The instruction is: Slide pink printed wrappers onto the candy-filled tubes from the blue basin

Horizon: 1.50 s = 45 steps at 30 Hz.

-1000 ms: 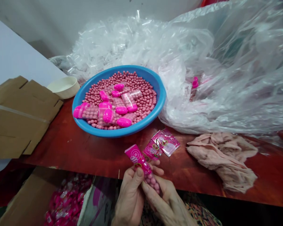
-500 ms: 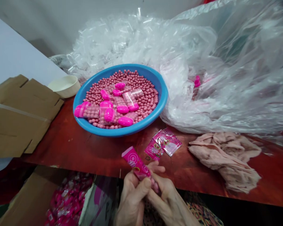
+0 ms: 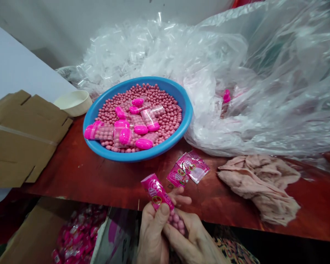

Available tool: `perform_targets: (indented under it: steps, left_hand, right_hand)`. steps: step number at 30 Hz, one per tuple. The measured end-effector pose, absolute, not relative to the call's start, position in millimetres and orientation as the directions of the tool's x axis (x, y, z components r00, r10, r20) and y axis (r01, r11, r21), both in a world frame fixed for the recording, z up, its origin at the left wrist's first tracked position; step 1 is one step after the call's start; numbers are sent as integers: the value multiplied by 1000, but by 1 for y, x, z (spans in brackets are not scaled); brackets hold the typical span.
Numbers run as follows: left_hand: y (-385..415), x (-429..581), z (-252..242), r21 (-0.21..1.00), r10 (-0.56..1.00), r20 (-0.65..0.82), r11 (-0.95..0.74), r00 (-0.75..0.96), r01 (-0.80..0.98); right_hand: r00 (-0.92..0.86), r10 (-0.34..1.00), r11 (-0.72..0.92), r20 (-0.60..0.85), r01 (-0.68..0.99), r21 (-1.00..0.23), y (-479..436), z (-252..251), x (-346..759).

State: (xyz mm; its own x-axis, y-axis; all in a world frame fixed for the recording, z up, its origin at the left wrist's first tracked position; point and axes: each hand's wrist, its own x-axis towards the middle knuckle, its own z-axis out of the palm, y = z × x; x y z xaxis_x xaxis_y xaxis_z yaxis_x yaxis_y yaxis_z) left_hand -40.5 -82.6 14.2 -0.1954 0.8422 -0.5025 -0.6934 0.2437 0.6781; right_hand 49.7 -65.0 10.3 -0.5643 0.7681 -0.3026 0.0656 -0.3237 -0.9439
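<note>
In L hand [image 3: 151, 233], R hand [image 3: 194, 244]: 1 tube [image 3: 156, 191]

Tube [image 3: 156, 191] partly hidden: its lower part sits behind the fingers of the left hand [image 3: 151, 234] and right hand [image 3: 189, 242], both cut off by the bottom edge. Label print too small to read. Pink-capped piece [image 3: 226, 96] blurred behind the plastic bag [image 3: 277, 84], shape unclear. Packets [image 3: 78, 231] in the box [image 3: 22, 234] cut off at the bottom edge, print unreadable. Red object [image 3: 247, 3] cut off at top edge, can't tell what.
</note>
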Motion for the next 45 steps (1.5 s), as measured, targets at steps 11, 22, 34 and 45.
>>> perform_targets:
  steps: [11,22,34,45]
  left_hand:
    - [-91,-47,5,615,854,-499,227,-149,-755]
    - [-87,-46,7,645,877,-471,269,-95,-716]
    - [-82,-55,5,701,876,-457,251,-151,-667]
    - [-91,-45,-1,666,843,-523,311,-127,-678]
  right_hand:
    - [-624,635,-641,-456,-95,-762,-62,17,53]
    - [-674,521,-827,-523,-249,-504,-69,20,54]
    - [-572,723,-471,-388,3,-882,-57,15,57]
    - [-562,763,-380,-320,11,-925,-56,13,54]
